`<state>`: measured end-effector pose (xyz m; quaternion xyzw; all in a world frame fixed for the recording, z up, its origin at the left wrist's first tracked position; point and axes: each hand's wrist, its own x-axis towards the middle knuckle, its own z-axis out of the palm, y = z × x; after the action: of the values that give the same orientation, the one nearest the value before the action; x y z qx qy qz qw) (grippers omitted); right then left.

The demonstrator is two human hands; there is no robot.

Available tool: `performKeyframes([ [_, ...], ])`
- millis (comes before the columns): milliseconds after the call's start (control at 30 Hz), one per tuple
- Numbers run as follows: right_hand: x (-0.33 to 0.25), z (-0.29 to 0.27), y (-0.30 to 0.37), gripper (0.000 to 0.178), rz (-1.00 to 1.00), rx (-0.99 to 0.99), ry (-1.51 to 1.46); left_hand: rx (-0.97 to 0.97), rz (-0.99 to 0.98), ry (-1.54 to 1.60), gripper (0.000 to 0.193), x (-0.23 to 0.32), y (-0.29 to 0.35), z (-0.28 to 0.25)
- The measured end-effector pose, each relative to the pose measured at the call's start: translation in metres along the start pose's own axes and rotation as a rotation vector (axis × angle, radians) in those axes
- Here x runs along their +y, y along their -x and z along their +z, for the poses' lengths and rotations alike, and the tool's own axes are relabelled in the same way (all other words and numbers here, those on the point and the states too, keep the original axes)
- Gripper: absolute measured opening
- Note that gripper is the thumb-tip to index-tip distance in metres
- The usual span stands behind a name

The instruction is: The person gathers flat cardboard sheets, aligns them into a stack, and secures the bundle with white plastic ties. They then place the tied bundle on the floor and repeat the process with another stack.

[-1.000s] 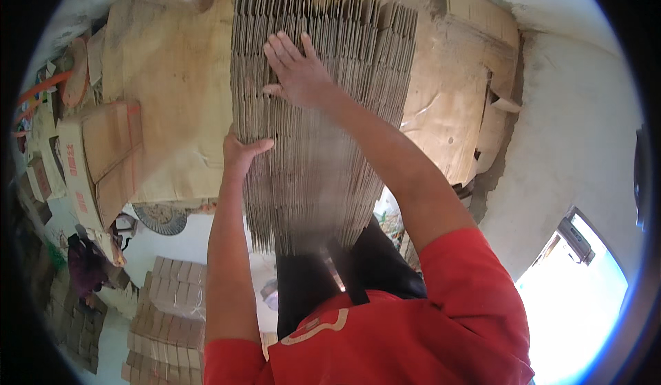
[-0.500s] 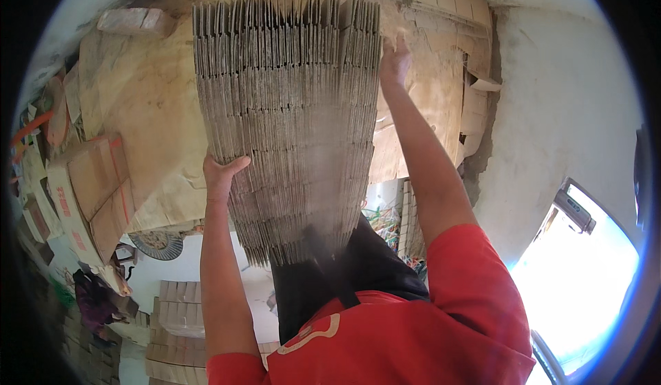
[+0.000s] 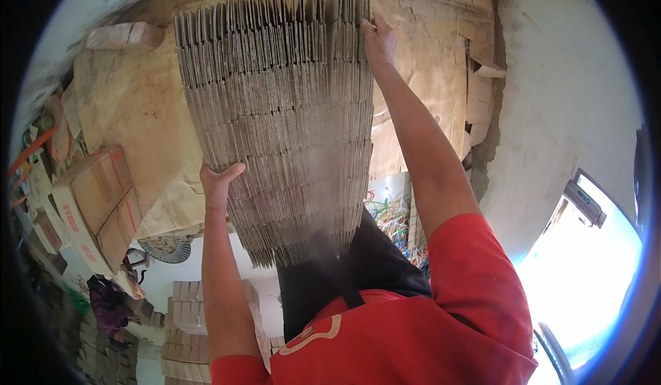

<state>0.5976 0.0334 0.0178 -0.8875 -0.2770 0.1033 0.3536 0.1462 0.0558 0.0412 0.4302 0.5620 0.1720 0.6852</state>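
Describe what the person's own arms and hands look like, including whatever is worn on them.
The left hand and right hand are bare, with no gloves visible, and both forearms are uncovered. Short, plain red sleeves cover the upper arms and belong to a red shirt with a pale, curved marking on it.

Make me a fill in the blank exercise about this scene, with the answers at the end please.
The left hand and right hand are on opposite sides of a stack of layered brown ____.
The hand closer to the stack's far end is the ____ one.
The camera wearer's shirt is mostly ____.
In the picture, the carton is to the ____ of the stack.

Missing words: cardboard; right; red; left.
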Motion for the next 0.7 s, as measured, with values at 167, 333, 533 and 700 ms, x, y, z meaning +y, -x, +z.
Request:
performKeyframes([
  [167,-0.004,0.009,0.000,0.032,-0.141,0.144,-0.153,-0.006,0.006,0.025,0.070,0.002,0.002,0.001],
  [333,-0.006,0.001,-0.007,0.028,-0.149,-0.008,0.030,0.007,0.014,0.021,0.074,0.010,0.005,0.006],
  [533,-0.022,0.005,-0.003,0.041,-0.108,0.005,0.031,0.003,0.053,0.022,0.077,0.008,0.005,0.003],
  [700,-0.014,0.007,-0.004,0.038,-0.116,0.005,0.000,-0.015,0.064,0.030,0.077,0.009,0.004,0.004],
])
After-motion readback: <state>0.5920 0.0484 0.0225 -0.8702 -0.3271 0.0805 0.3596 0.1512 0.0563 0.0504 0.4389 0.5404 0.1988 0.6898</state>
